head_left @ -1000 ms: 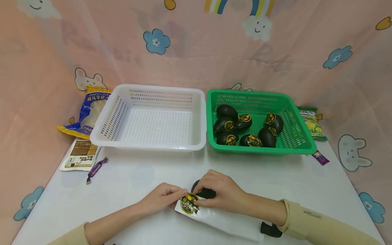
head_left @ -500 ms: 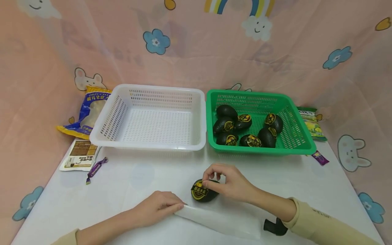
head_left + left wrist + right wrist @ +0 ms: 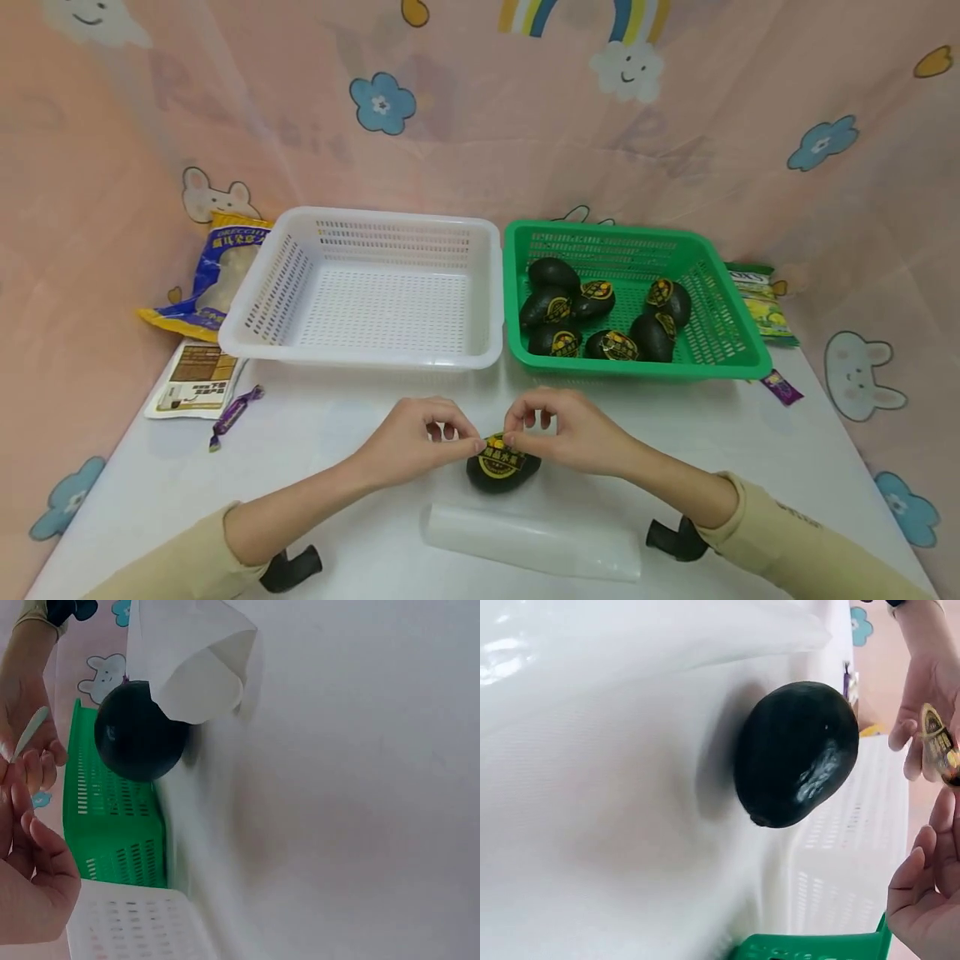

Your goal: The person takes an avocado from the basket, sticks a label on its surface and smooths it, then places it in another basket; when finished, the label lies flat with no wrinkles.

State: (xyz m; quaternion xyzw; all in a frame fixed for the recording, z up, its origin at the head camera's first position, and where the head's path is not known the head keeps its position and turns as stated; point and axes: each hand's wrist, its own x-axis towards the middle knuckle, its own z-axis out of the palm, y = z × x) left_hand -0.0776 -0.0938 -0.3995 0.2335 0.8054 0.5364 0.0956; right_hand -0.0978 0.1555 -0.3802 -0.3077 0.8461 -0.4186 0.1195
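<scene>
Both hands meet over a dark avocado (image 3: pixel 795 754) that lies on the white table. Between them, raised off the fruit, is a round black-and-gold sticker (image 3: pixel 500 460). My left hand (image 3: pixel 416 442) pinches the sticker's left edge, and my right hand (image 3: pixel 570 433) pinches the right edge. In the left wrist view the pale back of the sticker (image 3: pixel 30 733) shows; its printed face is seen in the right wrist view. Closer to me, a curled white sticker sheet (image 3: pixel 532 542) lies on the table, touched by neither hand.
A white basket (image 3: pixel 360 360) stands behind the hands, beside a green basket (image 3: pixel 720 370) with several stickered avocados (image 3: pixel 555 273). At left are a blue-yellow pasta bag (image 3: pixel 217 267), a flat packet (image 3: pixel 197 379) and a purple candy (image 3: pixel 236 415). A green packet (image 3: pixel 765 304) and another purple candy (image 3: pixel 782 387) lie right.
The sticker has come off the white sheet with the right hand and moved over the avocado. The left hand has let go of the sheet and moved up to the sticker.
</scene>
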